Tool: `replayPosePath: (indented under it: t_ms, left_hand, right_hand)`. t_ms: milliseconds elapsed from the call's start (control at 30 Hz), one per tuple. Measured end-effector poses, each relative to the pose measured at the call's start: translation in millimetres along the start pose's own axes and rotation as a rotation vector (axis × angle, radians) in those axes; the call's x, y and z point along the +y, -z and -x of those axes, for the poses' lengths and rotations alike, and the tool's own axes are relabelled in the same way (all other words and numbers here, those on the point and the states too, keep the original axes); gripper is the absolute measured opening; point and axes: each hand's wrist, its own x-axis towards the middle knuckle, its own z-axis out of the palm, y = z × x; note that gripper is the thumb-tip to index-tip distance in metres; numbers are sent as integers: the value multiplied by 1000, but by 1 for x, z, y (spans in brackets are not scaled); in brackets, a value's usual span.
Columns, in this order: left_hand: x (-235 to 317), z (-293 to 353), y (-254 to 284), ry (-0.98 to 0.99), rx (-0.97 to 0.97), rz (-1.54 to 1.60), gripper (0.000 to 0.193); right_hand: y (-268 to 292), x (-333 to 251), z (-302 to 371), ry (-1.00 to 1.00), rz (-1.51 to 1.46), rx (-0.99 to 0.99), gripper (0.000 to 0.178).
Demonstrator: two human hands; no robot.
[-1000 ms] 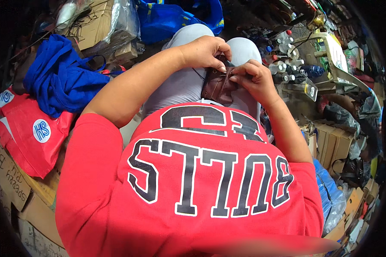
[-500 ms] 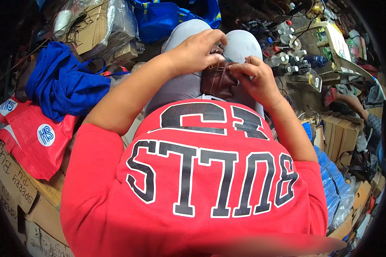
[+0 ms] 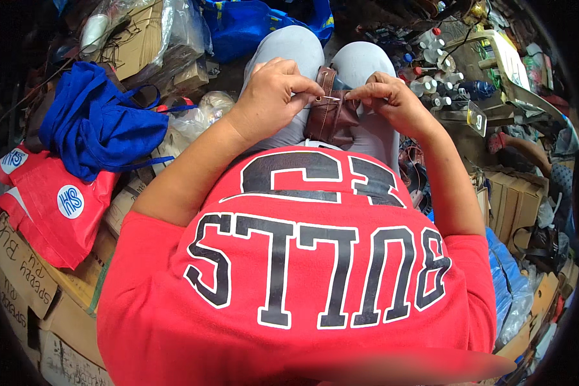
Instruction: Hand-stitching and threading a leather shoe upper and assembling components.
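Note:
A brown leather shoe (image 3: 329, 123) with metal eyelets stands between my knees, its upper part toward the far side. Thin strands cross its surface. Over its left edge, my left hand (image 3: 271, 95) is closed, thumb and forefinger pinched together beside an eyelet. My right hand (image 3: 395, 101) is closed in a pinch at the opposite edge of the leather. A short pale thread (image 3: 332, 98) stretches between the two sets of fingertips; its ends vanish into the pinches. The underside of the shoe is hidden.
To the left lie a blue cloth bag (image 3: 96, 122), a red bag (image 3: 51, 206) and cardboard boxes (image 3: 29, 270). Several plastic bottles (image 3: 434, 83) and a pale plastic chair (image 3: 511, 64) are at the right. A blue bag (image 3: 248, 32) sits beyond my knees.
My left hand has moved down and left, off the top of the leather, uncovering its eyelets. My right hand has lifted slightly, and the pale thread now shows between the hands.

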Motion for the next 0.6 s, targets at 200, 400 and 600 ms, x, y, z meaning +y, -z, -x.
replayPosePath:
  t_ms: [200, 400, 600]
  left_hand:
    - [4, 0, -1, 151, -56, 146, 22]
    - [4, -3, -1, 120, -73, 135, 23]
    - [15, -6, -2, 20, -81, 52, 19]
  right_hand:
    - [5, 2, -12, 10, 100, -30, 44]
    - [3, 6, -13, 56, 48, 5, 46]
    - [3, 7, -12, 61, 30, 2, 48]
